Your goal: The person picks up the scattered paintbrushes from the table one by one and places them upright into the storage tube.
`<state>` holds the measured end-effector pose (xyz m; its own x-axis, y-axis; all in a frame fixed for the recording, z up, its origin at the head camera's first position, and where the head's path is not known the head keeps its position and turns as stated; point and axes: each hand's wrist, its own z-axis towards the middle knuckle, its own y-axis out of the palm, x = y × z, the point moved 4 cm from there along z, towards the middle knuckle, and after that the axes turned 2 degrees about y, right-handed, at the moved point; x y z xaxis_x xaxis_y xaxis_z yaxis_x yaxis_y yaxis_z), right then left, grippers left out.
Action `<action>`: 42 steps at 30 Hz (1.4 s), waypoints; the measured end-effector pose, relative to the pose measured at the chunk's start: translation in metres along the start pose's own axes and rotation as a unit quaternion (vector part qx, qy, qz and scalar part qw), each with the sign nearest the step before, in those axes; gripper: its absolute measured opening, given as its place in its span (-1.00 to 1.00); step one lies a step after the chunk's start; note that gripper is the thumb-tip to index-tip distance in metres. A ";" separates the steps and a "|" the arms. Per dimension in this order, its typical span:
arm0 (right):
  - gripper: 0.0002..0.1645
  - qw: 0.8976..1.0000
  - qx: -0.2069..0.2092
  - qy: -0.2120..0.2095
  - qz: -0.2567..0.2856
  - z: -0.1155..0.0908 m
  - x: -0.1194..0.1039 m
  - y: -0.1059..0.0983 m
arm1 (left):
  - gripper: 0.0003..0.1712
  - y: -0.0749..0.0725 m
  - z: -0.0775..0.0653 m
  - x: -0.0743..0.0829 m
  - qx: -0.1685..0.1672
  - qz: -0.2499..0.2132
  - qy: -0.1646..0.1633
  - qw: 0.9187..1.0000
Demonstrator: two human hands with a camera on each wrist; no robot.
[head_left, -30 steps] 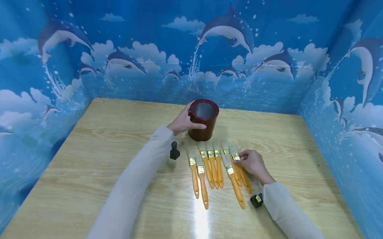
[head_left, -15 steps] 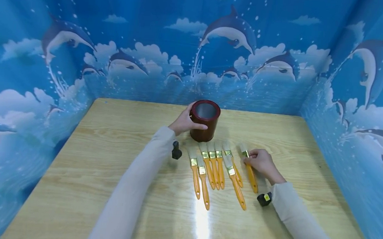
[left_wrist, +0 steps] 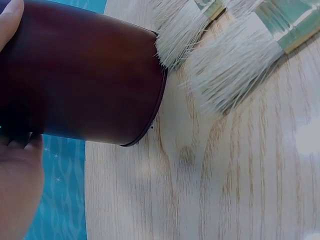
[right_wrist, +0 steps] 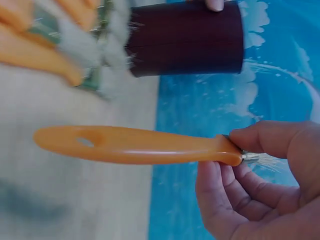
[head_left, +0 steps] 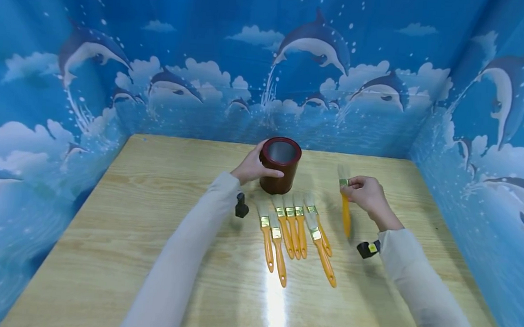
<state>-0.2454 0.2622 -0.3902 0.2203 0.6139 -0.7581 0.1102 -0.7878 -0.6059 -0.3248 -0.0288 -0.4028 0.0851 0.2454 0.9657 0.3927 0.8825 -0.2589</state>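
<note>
At the back of the table stands a dark red, open-topped cylindrical container [head_left: 280, 177], grey inside. My left hand [head_left: 254, 167] grips its left side, thumb across the front. My right hand [head_left: 368, 196] pinches a paintbrush [head_left: 346, 213] near its metal ferrule, bristles up and orange handle hanging down, raised above the table to the right of the container. The right wrist view shows the thumb and fingers on either side of this paintbrush [right_wrist: 150, 145]. In the left wrist view, the container [left_wrist: 85, 75] has bristles right at its base edge.
Several more orange-handled paintbrushes [head_left: 300, 231] lie fanned on the wooden table [head_left: 151, 202] in front of the container, some overlapping. A blue dolphin-print curtain [head_left: 202, 115] encloses the back and sides. Small black cameras hang at both wrists.
My right hand has drawn one paintbrush away from the right end of the row and lifted it up and back. The left hand keeps its grip on the container, which stays in place.
</note>
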 end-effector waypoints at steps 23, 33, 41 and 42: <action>-0.55 0.966 0.175 -0.149 0.117 0.005 -0.108 -0.008 | 0.18 -0.001 0.003 -0.004 -0.004 0.002 0.013 1.000; -0.61 0.936 0.210 -0.201 0.197 0.009 -0.130 0.013 | 0.22 -0.001 0.021 -0.031 0.013 0.016 0.028 0.999; -0.63 0.947 0.201 -0.204 0.145 0.023 -0.131 0.038 | 0.17 -0.001 0.022 -0.029 0.012 0.019 0.050 0.999; -0.64 0.949 0.196 -0.204 0.140 0.024 -0.131 0.042 | 0.17 -0.001 0.021 -0.028 0.011 0.019 0.050 0.999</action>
<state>-0.2932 0.1502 -0.3222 -0.2152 0.4152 -0.8839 -0.2842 -0.8926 -0.3501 -0.3468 -0.0283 -0.4297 0.1898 0.2383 0.9525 0.3677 0.8822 -0.2940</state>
